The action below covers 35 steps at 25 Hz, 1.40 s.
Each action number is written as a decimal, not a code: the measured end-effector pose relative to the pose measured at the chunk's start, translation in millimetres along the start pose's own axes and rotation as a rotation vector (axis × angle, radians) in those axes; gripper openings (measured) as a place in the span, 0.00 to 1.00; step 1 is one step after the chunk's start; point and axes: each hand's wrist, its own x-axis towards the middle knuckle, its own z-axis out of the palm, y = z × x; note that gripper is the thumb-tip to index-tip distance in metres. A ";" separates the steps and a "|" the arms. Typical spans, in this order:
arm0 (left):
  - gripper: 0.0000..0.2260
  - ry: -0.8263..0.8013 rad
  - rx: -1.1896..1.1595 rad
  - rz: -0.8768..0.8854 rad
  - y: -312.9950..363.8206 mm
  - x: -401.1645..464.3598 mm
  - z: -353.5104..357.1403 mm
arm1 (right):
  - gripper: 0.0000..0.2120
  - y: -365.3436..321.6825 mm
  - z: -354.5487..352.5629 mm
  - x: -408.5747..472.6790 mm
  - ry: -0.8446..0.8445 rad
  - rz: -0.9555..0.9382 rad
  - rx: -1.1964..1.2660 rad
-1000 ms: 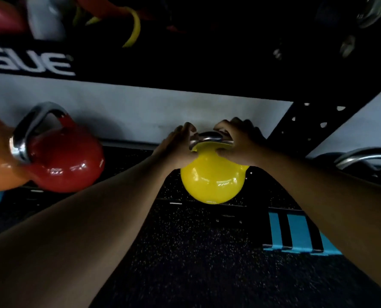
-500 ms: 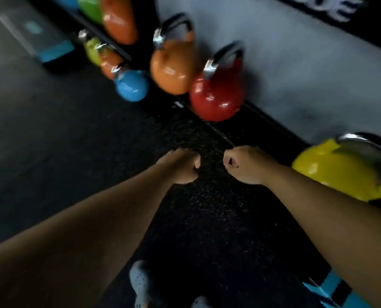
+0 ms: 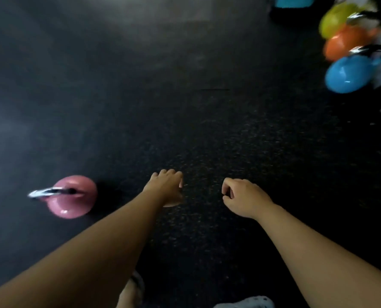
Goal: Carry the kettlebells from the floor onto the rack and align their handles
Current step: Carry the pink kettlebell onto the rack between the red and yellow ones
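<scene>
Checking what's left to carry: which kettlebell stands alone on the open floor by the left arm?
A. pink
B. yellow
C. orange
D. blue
A: the pink kettlebell stands alone on the dark floor beside the left arm; neither hand touches it.

This is a gym, a weights area by the look of it. The floor point(image 3: 207, 141) is dark speckled rubber matting, the kind laid under heavy equipment. A pink kettlebell point(image 3: 72, 197) with a bare steel handle stands on it at the left. Up in the far right corner, a yellow kettlebell point(image 3: 335, 20), an orange kettlebell point(image 3: 345, 42) and a blue kettlebell point(image 3: 347, 73) sit close together in a row, blurred.
</scene>
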 end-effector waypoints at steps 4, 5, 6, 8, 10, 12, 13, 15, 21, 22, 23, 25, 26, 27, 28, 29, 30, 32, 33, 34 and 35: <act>0.15 0.027 -0.087 -0.162 -169.2 -58.5 27.8 | 0.01 -136.7 68.4 78.9 -0.127 -0.075 -0.058; 0.15 0.048 -0.106 -0.208 -210.1 -73.2 33.9 | 0.00 -172.6 83.4 98.8 -0.155 -0.094 -0.079; 0.16 0.068 -0.130 -0.259 -249.6 -86.9 40.1 | 0.01 -208.3 97.7 118.8 -0.180 -0.107 -0.097; 0.18 0.096 -0.179 -0.364 -320.8 -111.8 52.5 | 0.05 -272.4 124.2 156.2 -0.210 -0.132 -0.099; 0.21 0.107 -0.183 -0.456 -384.6 -132.1 66.8 | 0.08 -330.3 152.6 191.4 -0.222 -0.175 -0.096; 0.23 0.132 -0.155 -0.540 -446.2 -147.4 84.8 | 0.08 -383.8 188.3 227.7 -0.212 -0.234 -0.129; 0.24 0.146 -0.149 -0.581 -476.4 -152.0 94.6 | 0.07 -408.2 209.5 246.4 -0.203 -0.267 -0.141; 0.27 0.191 -0.103 -0.628 -519.3 -151.9 107.1 | 0.06 -440.9 242.0 275.4 -0.190 -0.322 -0.138; 0.30 0.219 -0.081 -0.552 -597.3 -87.3 125.3 | 0.24 -481.2 331.9 346.9 -0.205 -0.302 -0.292; 0.27 0.186 -0.076 -0.494 -602.7 -74.3 127.7 | 0.20 -479.2 340.5 354.3 -0.217 -0.298 -0.272; 0.23 0.148 -0.082 -0.438 -607.2 -64.7 129.9 | 0.14 -476.4 346.7 359.5 -0.219 -0.294 -0.219; 0.16 0.107 -0.157 -0.376 -614.4 -56.4 131.6 | 0.08 -475.0 350.5 365.0 -0.203 -0.291 -0.122; 0.13 0.105 -0.201 -0.362 -616.5 -55.4 132.2 | 0.08 -475.1 351.2 366.0 -0.203 -0.283 -0.104; 0.09 0.098 -0.230 -0.341 -615.0 -55.7 131.7 | 0.07 -473.4 350.3 363.3 -0.215 -0.269 -0.098; 0.06 0.083 -0.236 -0.314 -608.0 -55.6 130.8 | 0.07 -468.2 347.5 357.7 -0.235 -0.250 -0.092; 0.05 0.059 -0.227 -0.286 -597.1 -55.1 129.1 | 0.06 -460.2 343.3 350.5 -0.259 -0.236 -0.079; 0.04 0.031 -0.216 -0.248 -583.3 -56.2 125.7 | 0.05 -450.4 337.3 342.0 -0.279 -0.236 -0.060; 0.03 0.006 -0.200 -0.169 -550.9 -58.9 115.6 | 0.08 -427.0 319.3 322.9 -0.262 -0.261 -0.048; 0.03 -0.001 -0.197 -0.135 -534.5 -57.4 108.0 | 0.12 -415.8 307.2 313.9 -0.235 -0.269 -0.054; 0.04 -0.005 -0.199 -0.110 -518.2 -53.6 99.0 | 0.14 -405.1 291.9 306.3 -0.211 -0.262 -0.057; 0.05 -0.005 -0.201 -0.086 -496.8 -45.9 87.5 | 0.15 -389.9 272.2 298.5 -0.185 -0.241 -0.045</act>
